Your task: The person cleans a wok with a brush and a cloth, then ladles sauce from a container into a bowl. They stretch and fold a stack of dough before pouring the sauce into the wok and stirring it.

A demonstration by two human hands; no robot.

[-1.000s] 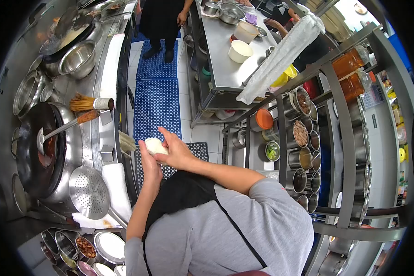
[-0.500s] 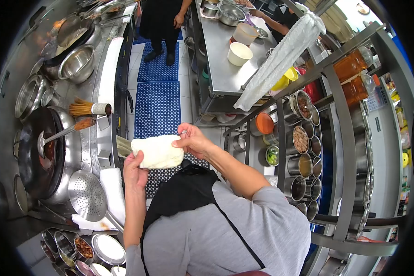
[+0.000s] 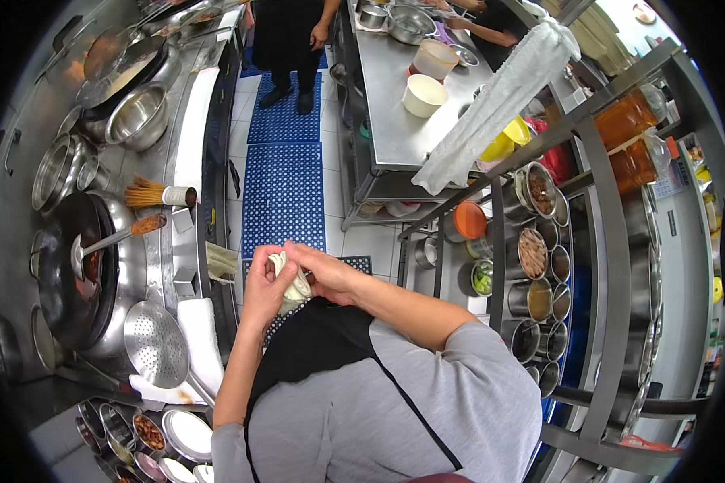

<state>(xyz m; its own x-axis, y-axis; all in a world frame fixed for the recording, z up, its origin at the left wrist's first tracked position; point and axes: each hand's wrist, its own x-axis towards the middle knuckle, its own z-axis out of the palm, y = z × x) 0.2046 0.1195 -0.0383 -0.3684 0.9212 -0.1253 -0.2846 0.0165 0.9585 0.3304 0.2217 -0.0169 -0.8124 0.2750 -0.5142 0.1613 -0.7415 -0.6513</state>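
Observation:
A cream-white folded cloth is bunched between my two hands in front of the black apron. My left hand is closed on its left side, thumb along the folds. From the right, my right hand wraps round the cloth, with its fingertips meeting the left hand's at the top. Much of the cloth is hidden behind the fingers.
On my left are a wok with a ladle, a bamboo brush and a perforated strainer. A rack with metal containers stands right. Ahead, a person stands on blue matting.
The cloth was spread as a flat rectangle between my hands; now it is gathered into a narrow bundle. My hands have come together, and my view has shifted slightly.

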